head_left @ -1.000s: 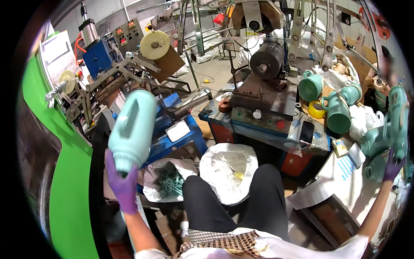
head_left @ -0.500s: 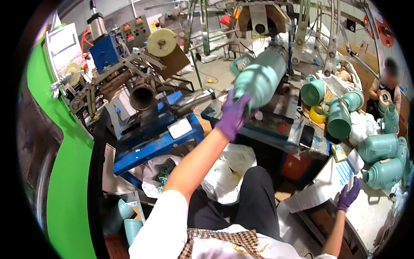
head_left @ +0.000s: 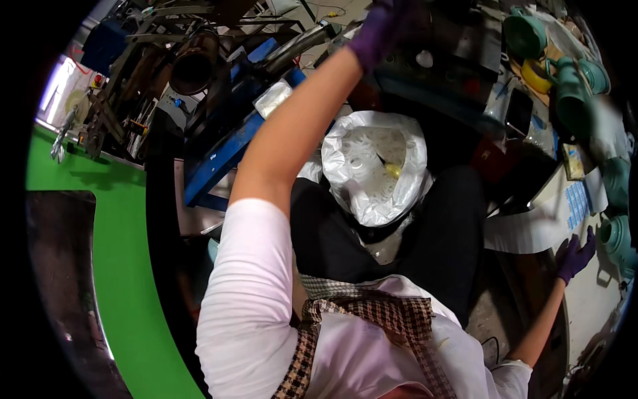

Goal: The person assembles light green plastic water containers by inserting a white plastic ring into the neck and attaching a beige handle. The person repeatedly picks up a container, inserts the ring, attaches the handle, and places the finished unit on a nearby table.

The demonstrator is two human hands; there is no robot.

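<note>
By the bare table edge (head_left: 582, 316), the right grip (head_left: 575, 255) spreads wide, empty; the left grip (head_left: 392, 30), I cannot tell.

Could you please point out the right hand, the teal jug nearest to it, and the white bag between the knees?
Right hand (head_left: 575, 258): head view, middle of the purple-gloved hand.
Teal jug (head_left: 619, 245): head view, on its body.
White bag (head_left: 372, 211): head view, outer front wall.

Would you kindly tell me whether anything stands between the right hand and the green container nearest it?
Nothing visible does: the open right hand is beside the green container, with only white tabletop showing between them.
</note>
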